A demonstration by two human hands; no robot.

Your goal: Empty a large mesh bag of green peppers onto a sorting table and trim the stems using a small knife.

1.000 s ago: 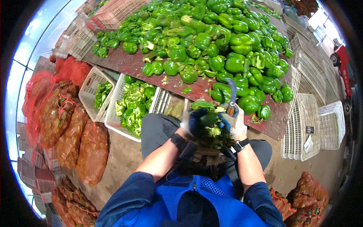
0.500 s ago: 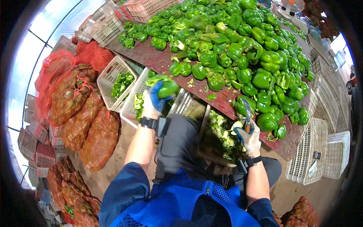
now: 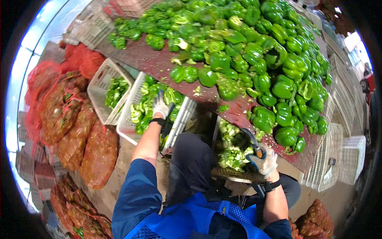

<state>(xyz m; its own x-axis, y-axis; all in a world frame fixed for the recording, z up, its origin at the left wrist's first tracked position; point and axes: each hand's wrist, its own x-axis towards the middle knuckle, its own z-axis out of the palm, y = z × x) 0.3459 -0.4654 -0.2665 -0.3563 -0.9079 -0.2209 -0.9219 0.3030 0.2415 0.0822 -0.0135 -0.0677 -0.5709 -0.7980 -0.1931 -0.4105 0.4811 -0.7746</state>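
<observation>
My left hand [image 3: 161, 106], in a white and blue glove, reaches into a white plastic crate [image 3: 126, 134] holding green pepper pieces [image 3: 150, 91]. Its fingers are stretched out over them, with no pepper visible in its grasp. Gloved too, my right hand [image 3: 266, 162] grips the orange-brown handle of a curved knife [image 3: 252, 138], blade pointing up and to the left. Under that blade, pale green pepper trimmings [image 3: 231, 158] fill a container between my knees. A large heap of green bell peppers [image 3: 246, 55] covers most of the dark red table [image 3: 238, 112] ahead.
Left of the crate stands another white crate [image 3: 96, 104] with cut peppers. Full red mesh sacks [image 3: 97, 151] lie on the floor beyond it. Stacked crates [image 3: 89, 30] rise at the far left, and white crates [image 3: 325, 159] stand right of the table.
My left hand has lowered into the crate and let go of the green pepper it held. My right hand, still on the knife, has moved slightly down.
</observation>
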